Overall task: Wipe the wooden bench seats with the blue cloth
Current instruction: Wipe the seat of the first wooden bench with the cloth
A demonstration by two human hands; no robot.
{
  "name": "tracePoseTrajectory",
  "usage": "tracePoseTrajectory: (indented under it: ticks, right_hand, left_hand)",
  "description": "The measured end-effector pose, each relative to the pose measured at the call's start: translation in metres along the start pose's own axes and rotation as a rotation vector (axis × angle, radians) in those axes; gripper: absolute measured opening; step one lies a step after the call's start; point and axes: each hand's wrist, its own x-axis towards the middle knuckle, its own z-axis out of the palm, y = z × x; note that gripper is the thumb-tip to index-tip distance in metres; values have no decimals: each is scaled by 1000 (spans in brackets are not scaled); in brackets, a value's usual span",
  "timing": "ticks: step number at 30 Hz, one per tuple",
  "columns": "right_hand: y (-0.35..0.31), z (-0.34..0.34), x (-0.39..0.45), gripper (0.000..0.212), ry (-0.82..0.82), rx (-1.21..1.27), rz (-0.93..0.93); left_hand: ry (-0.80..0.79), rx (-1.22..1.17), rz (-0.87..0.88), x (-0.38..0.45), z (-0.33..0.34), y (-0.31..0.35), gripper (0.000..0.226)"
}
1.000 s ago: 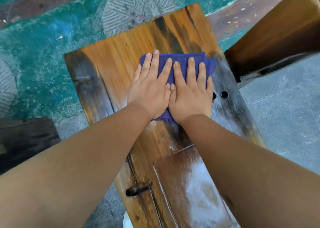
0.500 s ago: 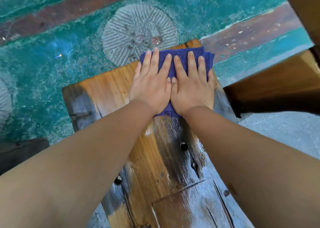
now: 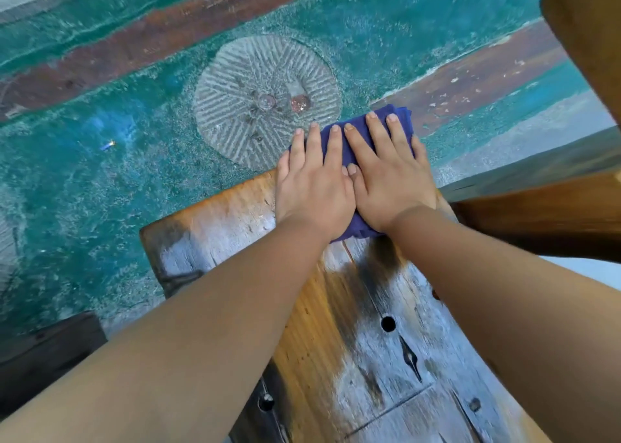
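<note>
A wooden bench seat (image 3: 353, 325), orange-brown with dark and pale streaks, runs from the bottom of the view up to its far end near the middle. The folded blue cloth (image 3: 339, 143) lies at that far right corner and sticks out past the edge. My left hand (image 3: 312, 183) and my right hand (image 3: 389, 173) lie side by side on the cloth, fingers straight, pressing it flat onto the wood. Most of the cloth is hidden under both palms.
Beyond the bench end is a teal and brown painted floor with a round ribbed stone disc (image 3: 265, 99). Another wooden bench (image 3: 537, 220) lies to the right, and a dark wooden piece (image 3: 47, 358) at the lower left. Pale grey floor shows at the far right.
Both hands have pushed the cloth along the seat away from me, from the middle of the board to its far end and slightly rightward; the cloth now overhangs the edge.
</note>
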Motion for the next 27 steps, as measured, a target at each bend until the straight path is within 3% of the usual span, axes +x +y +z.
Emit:
tracePoseTrajectory:
  ticks: [11,23,27]
  right_hand:
    - [-4,10,-14,60,47,-46,-12]
    - [-107,57,-231,61,-153,41,-148]
    - [-125,65,-263,61,-219,16,-209]
  left_hand:
    - [52,19,-2,-17,3,-2,62]
    - [-69,3,-220,-275,22,-53,63]
    - [-119,-3,-304,-319,27,-64,62]
